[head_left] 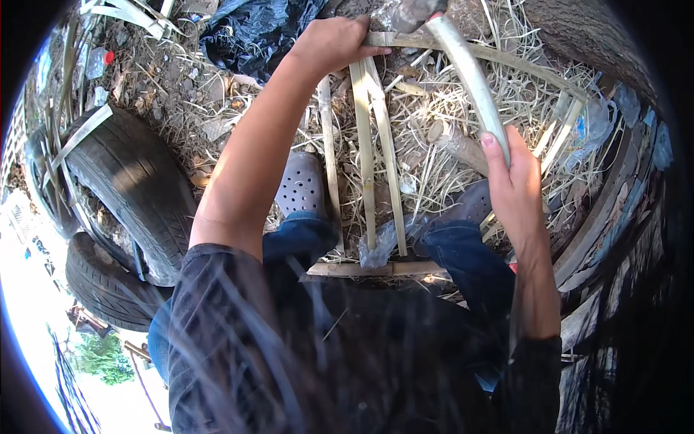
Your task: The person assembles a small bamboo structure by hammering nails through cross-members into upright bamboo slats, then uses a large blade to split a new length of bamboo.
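Note:
My right hand (515, 184) is wrapped around the pale handle of a hammer (470, 76). Its dark head reaches the top edge of the picture, over the far bamboo strip (524, 65); I cannot tell if they touch. The left end of this strip is in my left hand (332, 45), which is closed around it with thumb extended along it. Several upright bamboo slats (363, 145) run from the far strip toward a near crosspiece (376, 269), between my feet. A short round piece of wood (463, 147) lies below the hammer handle.
Thin bamboo shavings (426, 123) litter the ground. Old tires (134, 181) lean at the left, and a black plastic bag (249, 36) lies beyond my left arm. A thick trunk (600, 32) borders the far right. My shoes (300, 184) stand either side of the slats.

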`<state>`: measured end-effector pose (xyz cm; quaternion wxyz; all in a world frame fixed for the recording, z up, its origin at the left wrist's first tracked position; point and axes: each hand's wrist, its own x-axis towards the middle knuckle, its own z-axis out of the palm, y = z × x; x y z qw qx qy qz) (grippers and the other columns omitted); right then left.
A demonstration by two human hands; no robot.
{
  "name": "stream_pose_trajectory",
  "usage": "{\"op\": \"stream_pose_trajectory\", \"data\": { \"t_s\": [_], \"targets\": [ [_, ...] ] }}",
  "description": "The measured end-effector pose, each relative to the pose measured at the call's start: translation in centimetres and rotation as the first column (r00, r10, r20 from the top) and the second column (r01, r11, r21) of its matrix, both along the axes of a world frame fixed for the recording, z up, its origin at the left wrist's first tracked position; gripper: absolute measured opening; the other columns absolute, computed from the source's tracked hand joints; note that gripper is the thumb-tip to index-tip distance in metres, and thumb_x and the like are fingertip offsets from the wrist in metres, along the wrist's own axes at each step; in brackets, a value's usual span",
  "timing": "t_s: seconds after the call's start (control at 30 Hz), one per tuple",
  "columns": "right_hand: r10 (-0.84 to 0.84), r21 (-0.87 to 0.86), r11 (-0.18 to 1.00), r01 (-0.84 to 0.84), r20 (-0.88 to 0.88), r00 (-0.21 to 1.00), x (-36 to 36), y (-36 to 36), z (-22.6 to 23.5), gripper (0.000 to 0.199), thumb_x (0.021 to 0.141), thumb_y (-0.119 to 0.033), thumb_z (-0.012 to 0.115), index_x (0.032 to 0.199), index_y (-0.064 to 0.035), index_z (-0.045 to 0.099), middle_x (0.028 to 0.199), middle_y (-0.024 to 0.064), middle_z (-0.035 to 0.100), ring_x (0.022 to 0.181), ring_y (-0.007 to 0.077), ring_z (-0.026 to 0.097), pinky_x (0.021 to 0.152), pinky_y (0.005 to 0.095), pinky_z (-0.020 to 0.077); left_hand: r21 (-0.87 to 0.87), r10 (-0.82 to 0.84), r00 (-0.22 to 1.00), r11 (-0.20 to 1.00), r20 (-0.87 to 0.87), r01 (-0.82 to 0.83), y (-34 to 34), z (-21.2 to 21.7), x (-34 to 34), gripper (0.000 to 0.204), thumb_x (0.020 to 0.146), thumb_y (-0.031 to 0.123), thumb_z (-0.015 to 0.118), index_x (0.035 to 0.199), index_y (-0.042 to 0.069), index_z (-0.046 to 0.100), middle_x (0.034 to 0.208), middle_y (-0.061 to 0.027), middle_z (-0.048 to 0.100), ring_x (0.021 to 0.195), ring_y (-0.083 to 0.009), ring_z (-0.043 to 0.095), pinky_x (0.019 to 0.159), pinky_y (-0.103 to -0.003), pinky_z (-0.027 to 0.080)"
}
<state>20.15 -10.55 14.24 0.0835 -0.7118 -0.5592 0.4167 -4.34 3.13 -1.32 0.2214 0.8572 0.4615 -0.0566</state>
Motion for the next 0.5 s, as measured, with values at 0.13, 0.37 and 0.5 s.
{"op": "stream_pose_trajectory", "data": {
  "t_s": [0.13,0.37,0.5],
  "targets": [
    [-0.029,-0.133,0.991,0.035,0.041,0.999,-0.9,-0.6,0.0,0.029,0.099,-0.026,0.054,0.096,0.0024,0.056,0.059,0.0139,0.054,0.049,0.0214,0.053,0.05,0.0372,0.0416,-0.008,-0.056,0.998,0.998,0.034,0.056,0.2,-1.1,-0.1,0.065,0.086,0.064,0.055,0.096,0.0,0.06,0.077,-0.0175,0.068,0.077,-0.0332,0.069,0.066,-0.044,0.055],
    [-0.011,0.017,1.0,0.01,0.07,0.998,-0.6,-0.6,-0.3,0.029,0.099,-0.026,0.054,0.096,0.0029,0.056,0.061,0.0144,0.056,0.05,0.0204,0.051,0.051,0.0365,0.0413,-0.199,-0.006,0.996,0.98,-0.088,-0.011,0.8,1.3,0.4,0.057,0.087,0.054,0.06,0.098,-0.002,0.058,0.079,-0.0197,0.067,0.077,-0.0359,0.067,0.066,-0.047,0.054],
    [-0.117,0.127,0.984,0.127,-0.086,0.989,-2.0,-0.5,0.3,0.028,0.099,-0.025,0.054,0.093,0.0024,0.056,0.059,0.0121,0.051,0.05,0.0177,0.048,0.049,0.0365,0.0385,-0.087,0.047,0.999,0.995,0.005,-0.046,0.3,1.4,-0.4,0.06,0.086,0.057,0.06,0.096,-0.002,0.058,0.078,-0.0197,0.067,0.077,-0.0359,0.067,0.066,-0.046,0.053]
  ]
}}
